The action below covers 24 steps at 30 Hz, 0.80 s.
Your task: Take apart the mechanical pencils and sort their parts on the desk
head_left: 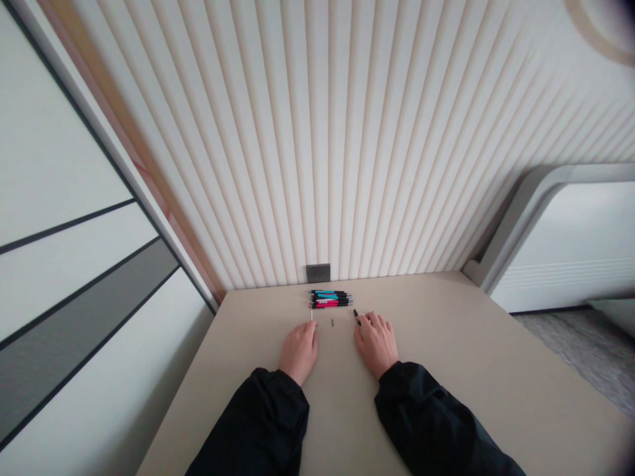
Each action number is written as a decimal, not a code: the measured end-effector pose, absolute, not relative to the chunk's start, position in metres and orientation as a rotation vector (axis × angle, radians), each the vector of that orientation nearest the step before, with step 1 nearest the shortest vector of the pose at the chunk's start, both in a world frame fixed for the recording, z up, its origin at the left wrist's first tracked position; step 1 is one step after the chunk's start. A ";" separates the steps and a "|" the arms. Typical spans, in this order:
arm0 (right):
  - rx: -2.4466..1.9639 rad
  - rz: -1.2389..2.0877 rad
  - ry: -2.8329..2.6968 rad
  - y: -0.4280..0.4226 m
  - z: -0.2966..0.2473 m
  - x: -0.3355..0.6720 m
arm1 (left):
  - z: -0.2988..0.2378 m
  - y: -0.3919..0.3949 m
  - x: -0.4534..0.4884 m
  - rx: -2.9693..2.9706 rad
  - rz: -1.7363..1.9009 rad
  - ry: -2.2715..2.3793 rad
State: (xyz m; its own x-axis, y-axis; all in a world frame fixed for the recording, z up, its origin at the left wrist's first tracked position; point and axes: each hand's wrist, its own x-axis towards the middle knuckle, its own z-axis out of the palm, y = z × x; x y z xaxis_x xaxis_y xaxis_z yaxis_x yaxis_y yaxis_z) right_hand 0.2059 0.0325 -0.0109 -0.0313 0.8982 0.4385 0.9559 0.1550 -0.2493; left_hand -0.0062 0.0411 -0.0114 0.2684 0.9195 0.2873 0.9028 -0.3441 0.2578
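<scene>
My left hand [299,350] rests on the table with its fingers closed around the lower end of a thin white pen refill [311,315], which points away from me. My right hand [376,342] is closed on a black pen part [356,313]; its tip sticks out past the fingers and the rest is hidden. Between the hands lies a small dark piece like a pen spring [333,322], touched by neither. Just beyond the fingertips, several ballpoint pens [331,299] with black, blue and red barrels lie side by side in a row.
The beige table [342,410] meets a ribbed wall panel [320,132] at the back, where a dark socket plate [318,273] sits. A white cabinet [74,277] stands on the left. A white headboard [570,231] and grey bedding [580,344] are at the right.
</scene>
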 end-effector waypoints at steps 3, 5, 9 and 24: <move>-1.621 -0.076 -1.964 0.030 -0.009 0.203 | -0.006 0.040 -0.006 2.422 0.727 1.749; -1.504 -0.004 -1.989 0.026 -0.005 0.195 | -0.002 0.037 -0.006 2.366 0.903 1.627; -1.289 0.143 -2.049 0.014 0.003 0.177 | 0.004 0.027 -0.002 2.136 1.221 1.261; -1.142 0.749 -1.626 0.010 -0.003 0.175 | 0.003 0.021 0.013 1.620 1.323 1.229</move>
